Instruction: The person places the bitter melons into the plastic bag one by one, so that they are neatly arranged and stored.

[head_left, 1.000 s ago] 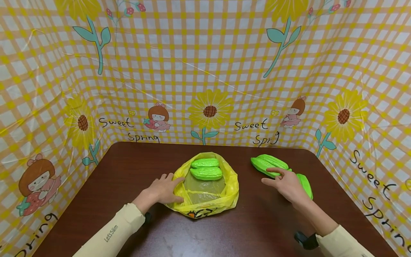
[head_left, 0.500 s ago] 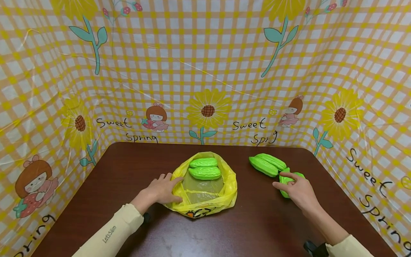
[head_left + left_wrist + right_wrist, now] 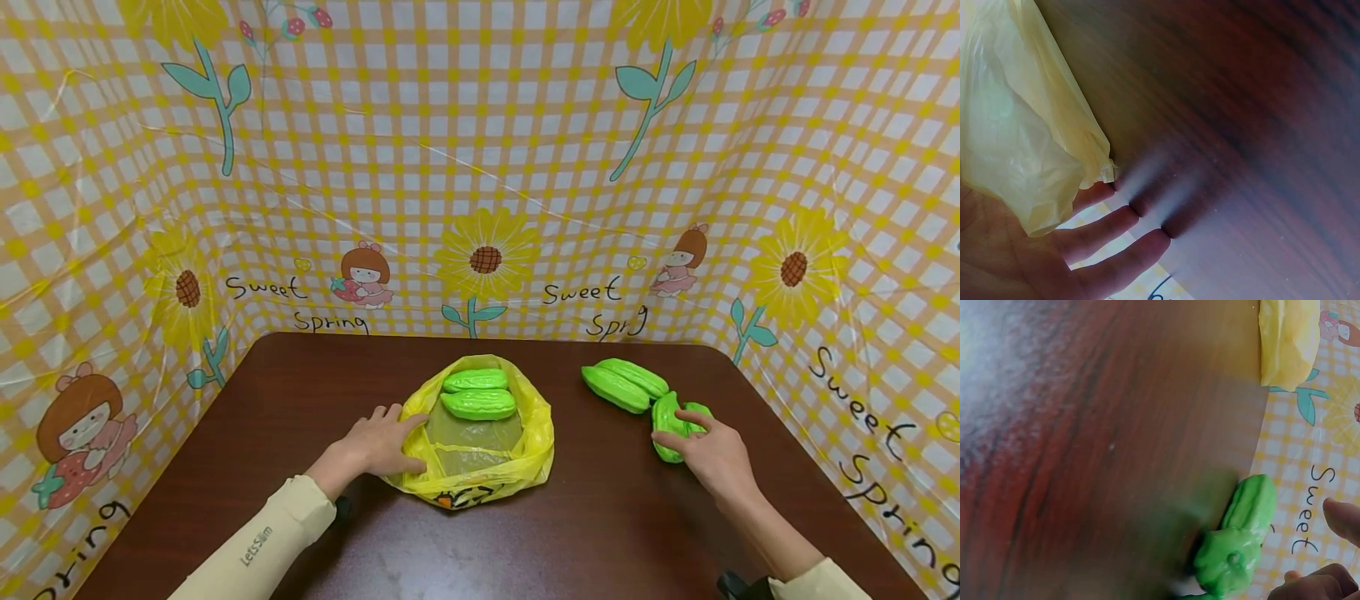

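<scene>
A yellow plastic bag (image 3: 538,437) sits mouth up on the table, with two bright green ridged bitter melons (image 3: 478,405) lying inside. My left hand (image 3: 377,444) rests on its left rim, thumb and forefinger over the inner side. In the left wrist view the other fingers (image 3: 1124,262) stretch straight outside the bag, tips against the table. My right hand (image 3: 716,457) hovers at a nearer bitter melon (image 3: 663,429), thumb and forefinger spread. Another bitter melon (image 3: 699,408) is partly hidden behind that hand. Whether the right fingertips touch either cannot be told.
Two more bitter melons (image 3: 617,390) lie side by side behind the right hand. The brown table (image 3: 300,392) is enclosed at the back and sides by a yellow checked cloth (image 3: 420,183).
My right hand has moved right and nearer, from the back pair of bitter melons to the front pair. The left hand keeps its place on the bag rim; the view shifted slightly.
</scene>
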`<state>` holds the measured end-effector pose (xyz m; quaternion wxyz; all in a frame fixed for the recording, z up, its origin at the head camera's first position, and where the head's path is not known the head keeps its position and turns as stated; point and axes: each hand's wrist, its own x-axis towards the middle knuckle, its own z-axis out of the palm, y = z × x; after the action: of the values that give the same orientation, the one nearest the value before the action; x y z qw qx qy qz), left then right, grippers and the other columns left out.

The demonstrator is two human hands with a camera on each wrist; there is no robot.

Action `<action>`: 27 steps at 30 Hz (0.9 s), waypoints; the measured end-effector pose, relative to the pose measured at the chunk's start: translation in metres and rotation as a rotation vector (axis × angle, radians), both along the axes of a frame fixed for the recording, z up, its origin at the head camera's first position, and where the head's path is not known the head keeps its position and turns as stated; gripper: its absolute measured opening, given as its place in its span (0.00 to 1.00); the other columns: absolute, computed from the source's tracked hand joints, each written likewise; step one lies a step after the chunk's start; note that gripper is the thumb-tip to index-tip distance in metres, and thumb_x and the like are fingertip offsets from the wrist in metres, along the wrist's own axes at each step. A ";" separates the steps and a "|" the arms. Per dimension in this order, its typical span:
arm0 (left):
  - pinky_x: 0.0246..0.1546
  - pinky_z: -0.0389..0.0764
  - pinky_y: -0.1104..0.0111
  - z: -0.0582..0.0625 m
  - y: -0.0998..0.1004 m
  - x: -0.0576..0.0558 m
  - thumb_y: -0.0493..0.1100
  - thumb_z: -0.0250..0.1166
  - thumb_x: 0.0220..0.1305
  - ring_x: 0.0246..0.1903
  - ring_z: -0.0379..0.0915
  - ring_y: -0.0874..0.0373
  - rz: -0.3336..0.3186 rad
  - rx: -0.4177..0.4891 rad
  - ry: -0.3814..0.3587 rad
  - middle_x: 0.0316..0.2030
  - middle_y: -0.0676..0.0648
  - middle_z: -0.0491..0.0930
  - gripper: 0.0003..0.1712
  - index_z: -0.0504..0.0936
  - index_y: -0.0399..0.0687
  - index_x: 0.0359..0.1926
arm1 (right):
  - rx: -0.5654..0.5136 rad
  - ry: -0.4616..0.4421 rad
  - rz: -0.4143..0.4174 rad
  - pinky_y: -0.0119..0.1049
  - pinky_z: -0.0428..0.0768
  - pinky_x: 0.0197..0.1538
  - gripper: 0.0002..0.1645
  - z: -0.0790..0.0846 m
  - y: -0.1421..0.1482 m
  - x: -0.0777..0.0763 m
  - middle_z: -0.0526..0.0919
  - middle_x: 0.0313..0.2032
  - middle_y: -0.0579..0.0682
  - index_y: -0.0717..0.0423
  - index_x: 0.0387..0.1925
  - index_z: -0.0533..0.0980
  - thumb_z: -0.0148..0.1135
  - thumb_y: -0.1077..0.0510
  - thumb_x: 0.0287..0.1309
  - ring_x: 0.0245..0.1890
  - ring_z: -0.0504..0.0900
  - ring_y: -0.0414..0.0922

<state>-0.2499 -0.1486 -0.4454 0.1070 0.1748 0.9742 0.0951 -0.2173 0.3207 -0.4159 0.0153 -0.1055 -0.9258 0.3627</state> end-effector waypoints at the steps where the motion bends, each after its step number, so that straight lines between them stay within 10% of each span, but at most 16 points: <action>1: 0.60 0.67 0.41 0.000 0.000 0.000 0.65 0.69 0.60 0.66 0.61 0.38 0.000 0.000 0.001 0.68 0.38 0.64 0.46 0.65 0.60 0.75 | -0.001 -0.002 -0.012 0.36 0.72 0.32 0.50 -0.001 0.001 0.000 0.84 0.29 0.55 0.66 0.69 0.68 0.69 0.36 0.57 0.30 0.75 0.43; 6: 0.60 0.67 0.41 -0.001 -0.001 -0.001 0.65 0.68 0.60 0.66 0.61 0.37 0.004 -0.002 0.005 0.68 0.38 0.64 0.46 0.65 0.60 0.75 | 0.011 -0.003 -0.051 0.41 0.75 0.37 0.51 -0.006 0.005 -0.002 0.81 0.52 0.71 0.67 0.70 0.66 0.68 0.36 0.58 0.43 0.80 0.55; 11: 0.60 0.67 0.40 -0.001 -0.001 -0.001 0.65 0.69 0.60 0.66 0.61 0.37 0.006 -0.003 0.005 0.68 0.38 0.64 0.46 0.65 0.60 0.75 | -0.014 -0.060 -0.085 0.58 0.73 0.55 0.54 -0.009 0.009 -0.005 0.61 0.69 0.76 0.68 0.72 0.62 0.68 0.36 0.58 0.65 0.65 0.70; 27: 0.61 0.66 0.40 -0.001 -0.001 0.001 0.65 0.69 0.60 0.67 0.60 0.37 0.001 0.014 -0.002 0.69 0.37 0.64 0.46 0.65 0.60 0.75 | 0.070 -0.060 -0.076 0.58 0.75 0.53 0.53 -0.021 0.015 -0.010 0.65 0.66 0.77 0.73 0.67 0.67 0.69 0.36 0.56 0.61 0.68 0.73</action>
<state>-0.2488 -0.1492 -0.4463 0.1065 0.1748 0.9735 0.1022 -0.2274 0.3356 -0.4366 0.0047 -0.1509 -0.9332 0.3261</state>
